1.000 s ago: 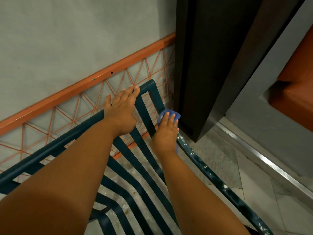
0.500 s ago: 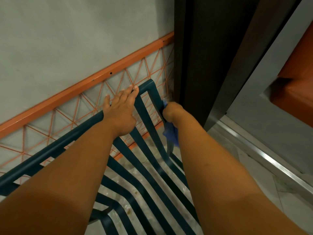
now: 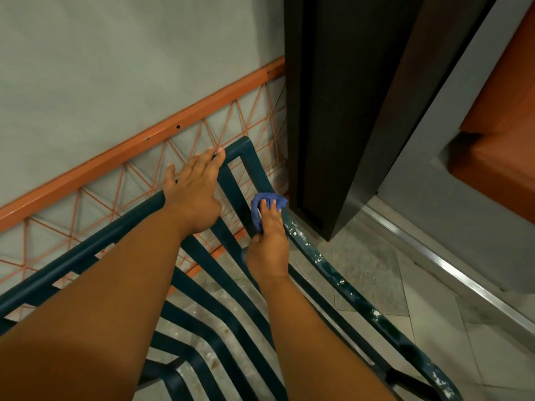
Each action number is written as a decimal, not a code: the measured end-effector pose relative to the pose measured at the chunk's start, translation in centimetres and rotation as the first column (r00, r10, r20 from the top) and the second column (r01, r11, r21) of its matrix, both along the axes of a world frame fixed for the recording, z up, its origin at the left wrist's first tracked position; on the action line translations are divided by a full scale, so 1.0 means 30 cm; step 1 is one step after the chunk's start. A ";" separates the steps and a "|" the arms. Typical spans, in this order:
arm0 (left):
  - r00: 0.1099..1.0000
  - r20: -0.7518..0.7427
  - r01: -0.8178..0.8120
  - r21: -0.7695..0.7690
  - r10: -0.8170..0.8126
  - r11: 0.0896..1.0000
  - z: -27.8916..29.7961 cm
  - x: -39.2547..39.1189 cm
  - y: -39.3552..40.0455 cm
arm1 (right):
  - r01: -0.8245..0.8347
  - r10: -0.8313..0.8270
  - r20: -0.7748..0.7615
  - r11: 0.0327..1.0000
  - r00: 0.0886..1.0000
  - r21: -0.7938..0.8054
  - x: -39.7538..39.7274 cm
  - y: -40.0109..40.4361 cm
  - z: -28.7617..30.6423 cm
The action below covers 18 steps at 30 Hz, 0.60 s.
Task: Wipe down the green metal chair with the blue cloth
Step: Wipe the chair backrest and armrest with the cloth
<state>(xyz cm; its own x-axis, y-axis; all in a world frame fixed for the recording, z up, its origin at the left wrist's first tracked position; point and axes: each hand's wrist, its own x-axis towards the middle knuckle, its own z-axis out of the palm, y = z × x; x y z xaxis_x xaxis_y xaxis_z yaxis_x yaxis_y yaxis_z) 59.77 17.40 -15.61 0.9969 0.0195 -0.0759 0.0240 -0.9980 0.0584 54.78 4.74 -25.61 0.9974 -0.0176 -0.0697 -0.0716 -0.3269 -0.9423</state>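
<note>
The dark green metal chair (image 3: 356, 296) fills the lower half of the view, with slatted back and seat and a right armrest speckled with white flecks. My left hand (image 3: 194, 192) lies flat on the top rail of the backrest near its right corner, fingers spread. My right hand (image 3: 267, 244) presses the bunched blue cloth (image 3: 260, 206) against the upper end of the right side bar, just below the corner. Part of the cloth is hidden under my fingers.
An orange wire-mesh frame (image 3: 139, 143) leans on the grey wall behind the chair. A dark door frame (image 3: 327, 111) stands very close to the chair's right corner. A metal threshold strip (image 3: 451, 273) crosses the tiled floor, and an orange cushion (image 3: 503, 146) sits at the far right.
My right hand with the cloth went up the side bar toward the corner, then came back down to a spot just below it. My left hand has stayed on the top rail.
</note>
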 end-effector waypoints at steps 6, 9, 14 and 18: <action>0.998 0.060 0.009 0.187 -0.021 0.982 -0.006 -0.034 -0.034 | 0.165 -0.168 -0.001 0.972 0.986 0.169 0.001 -0.035 0.051; 0.983 0.120 0.089 0.342 -0.138 0.936 -0.031 -0.044 -0.070 | 0.176 -0.175 -0.057 0.984 0.983 0.016 0.050 -0.053 0.058; 0.954 -0.020 0.265 0.521 -0.298 0.811 -0.054 -0.004 -0.109 | 0.013 -0.074 -0.169 0.940 0.983 -0.340 0.096 -0.062 -0.005; 0.964 -0.080 0.248 0.623 -0.255 0.742 -0.067 0.014 -0.118 | -0.093 0.052 -0.092 0.846 0.994 -0.525 0.076 -0.094 -0.093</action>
